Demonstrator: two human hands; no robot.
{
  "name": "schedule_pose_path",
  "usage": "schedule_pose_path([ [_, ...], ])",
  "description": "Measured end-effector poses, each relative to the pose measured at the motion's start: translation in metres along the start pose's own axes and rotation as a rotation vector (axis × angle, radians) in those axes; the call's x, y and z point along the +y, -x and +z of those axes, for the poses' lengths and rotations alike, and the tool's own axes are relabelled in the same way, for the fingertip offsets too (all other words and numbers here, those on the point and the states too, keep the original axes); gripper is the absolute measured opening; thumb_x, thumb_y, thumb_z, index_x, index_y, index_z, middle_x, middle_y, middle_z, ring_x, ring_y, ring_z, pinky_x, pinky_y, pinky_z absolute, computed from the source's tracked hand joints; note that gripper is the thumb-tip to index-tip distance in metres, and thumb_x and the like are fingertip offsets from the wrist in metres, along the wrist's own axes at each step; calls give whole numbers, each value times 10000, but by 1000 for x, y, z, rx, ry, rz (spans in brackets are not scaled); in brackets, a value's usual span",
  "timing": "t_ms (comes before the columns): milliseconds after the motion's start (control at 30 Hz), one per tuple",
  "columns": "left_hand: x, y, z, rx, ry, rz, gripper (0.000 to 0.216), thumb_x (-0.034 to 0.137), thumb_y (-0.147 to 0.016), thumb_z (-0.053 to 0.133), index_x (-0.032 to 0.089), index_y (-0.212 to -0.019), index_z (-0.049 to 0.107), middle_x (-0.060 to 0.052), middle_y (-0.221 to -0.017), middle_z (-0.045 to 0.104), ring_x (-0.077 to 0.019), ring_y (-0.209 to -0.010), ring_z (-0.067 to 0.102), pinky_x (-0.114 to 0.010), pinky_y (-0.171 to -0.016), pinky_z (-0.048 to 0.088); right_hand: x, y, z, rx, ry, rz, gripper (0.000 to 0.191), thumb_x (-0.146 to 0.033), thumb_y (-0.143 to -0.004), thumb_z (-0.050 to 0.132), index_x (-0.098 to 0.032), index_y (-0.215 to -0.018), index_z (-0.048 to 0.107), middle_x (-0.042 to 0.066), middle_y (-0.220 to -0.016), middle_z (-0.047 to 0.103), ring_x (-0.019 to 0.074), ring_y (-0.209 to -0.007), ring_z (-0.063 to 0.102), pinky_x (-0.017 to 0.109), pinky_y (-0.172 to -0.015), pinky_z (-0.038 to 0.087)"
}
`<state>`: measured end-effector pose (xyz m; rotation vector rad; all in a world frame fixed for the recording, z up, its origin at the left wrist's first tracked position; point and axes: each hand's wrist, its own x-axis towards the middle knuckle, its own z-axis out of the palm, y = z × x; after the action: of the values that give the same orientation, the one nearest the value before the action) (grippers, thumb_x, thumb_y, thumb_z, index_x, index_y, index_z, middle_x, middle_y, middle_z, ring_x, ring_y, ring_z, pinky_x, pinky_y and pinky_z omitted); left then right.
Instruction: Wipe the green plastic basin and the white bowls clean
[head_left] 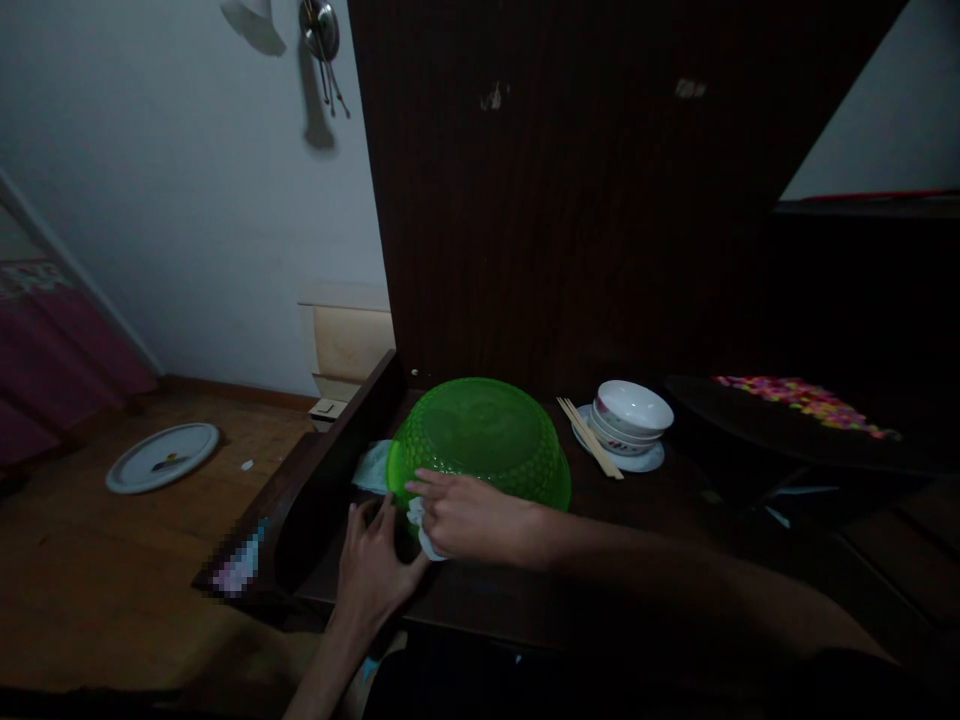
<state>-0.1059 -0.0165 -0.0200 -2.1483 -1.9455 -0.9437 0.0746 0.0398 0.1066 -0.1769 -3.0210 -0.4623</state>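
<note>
A translucent green plastic basin (480, 425) rests upside down on a dark wooden desk (480, 605). My right hand (472, 515) is closed around a crumpled white cloth or tissue (429, 540), pressing it to the basin's near left side. At the basin's near left rim is my left hand (375, 565), its thumb and fingers curved around the edge, with the fingertips partly hidden. My right forearm crosses in front of the basin and covers part of its near rim. A pale folded cloth or packet (373, 467) lies partly behind the basin's left edge.
Right of the basin, stacked white bowls (634, 410) stand on a white plate (646, 462), with wooden chopsticks (590, 440) beside them. A raised wooden ledge (330, 470) borders the desk's left. Farther right are colourful small pieces (806, 400). A round white lid-like object (163, 458) lies on the floor.
</note>
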Motion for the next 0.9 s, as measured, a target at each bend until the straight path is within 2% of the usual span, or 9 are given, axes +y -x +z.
schedule_pose_path([
  [67, -3, -10, -2, 18, 124, -71, 591, 565, -811, 593, 117, -1192, 647, -177, -1100, 699, -387, -1192, 567, -577, -1036, 462, 4, 16, -10, 44, -61, 62, 197, -202, -940, 582, -111, -917, 754, 122, -1129, 748, 246, -1317, 545, 390, -1202, 319],
  [133, -6, -24, -3, 37, 277, -136, 588, 565, -836, 572, 133, -1232, 622, -171, -1195, 662, -352, -1232, 561, -538, -1042, 474, 8, 31, -19, 91, -131, 149, 260, -220, -976, 516, -100, -1029, 741, 115, -1199, 728, 240, -1351, 516, 410, -1207, 321],
  [233, -8, -51, 0, -3, 519, -205, 674, 588, -849, 563, 149, -1359, 530, -171, -1382, 577, -336, -1313, 524, -547, -1129, 384, 16, 56, -26, 208, -242, 305, 313, -213, -1000, 466, -124, -1190, 698, 95, -1289, 686, 231, -1372, 494, 444, -1192, 353],
  [333, -10, -77, 5, -76, 698, -287, 775, 636, -869, 502, 153, -1468, 408, -179, -1526, 447, -334, -1425, 411, -543, -1190, 281, 24, 82, -25, 333, -367, 474, 329, -225, -1009, 452, -164, -1224, 693, 82, -1308, 672, 236, -1359, 509, 475, -1151, 411],
  [467, -15, -103, 9, -173, 788, -190, 1067, 754, -749, 570, 145, -1555, 225, -195, -1638, 232, -353, -1500, 261, -539, -1220, 198, 41, 114, -16, 488, -461, 736, 357, -273, -1017, 422, -197, -1217, 707, 77, -1290, 678, 249, -1320, 546, 492, -1102, 464],
  [567, -20, -112, 10, -268, 825, -58, 1312, 778, -571, 712, 141, -1571, 153, -225, -1618, 264, -387, -1470, 318, -556, -1202, 236, 57, 131, -1, 571, -467, 948, 368, -298, -1010, 420, -208, -1212, 714, 82, -1281, 678, 269, -1307, 555, 516, -1103, 453],
  [667, -23, -115, 9, -297, 838, -41, 1337, 736, -532, 772, 160, -1573, 162, -218, -1584, 345, -383, -1437, 383, -544, -1180, 294, 68, 139, 20, 581, -457, 1067, 382, -295, -1003, 411, -200, -1217, 713, 98, -1305, 657, 274, -1323, 536, 532, -1130, 415],
  [800, -20, -113, 2, -298, 812, -118, 1286, 682, -531, 810, 180, -1566, 234, -200, -1551, 416, -378, -1402, 440, -538, -1160, 340, 67, 137, 48, 513, -486, 1003, 396, -304, -999, 417, -185, -1262, 688, 95, -1400, 578, 272, -1360, 494, 529, -1159, 382],
  [900, -17, -110, -4, -284, 762, -155, 1246, 685, -532, 806, 156, -1545, 308, -203, -1516, 468, -384, -1382, 466, -536, -1152, 357, 61, 132, 61, 548, -458, 991, 411, -297, -1003, 405, -174, -1300, 661, 102, -1422, 554, 274, -1366, 491, 541, -1162, 380],
])
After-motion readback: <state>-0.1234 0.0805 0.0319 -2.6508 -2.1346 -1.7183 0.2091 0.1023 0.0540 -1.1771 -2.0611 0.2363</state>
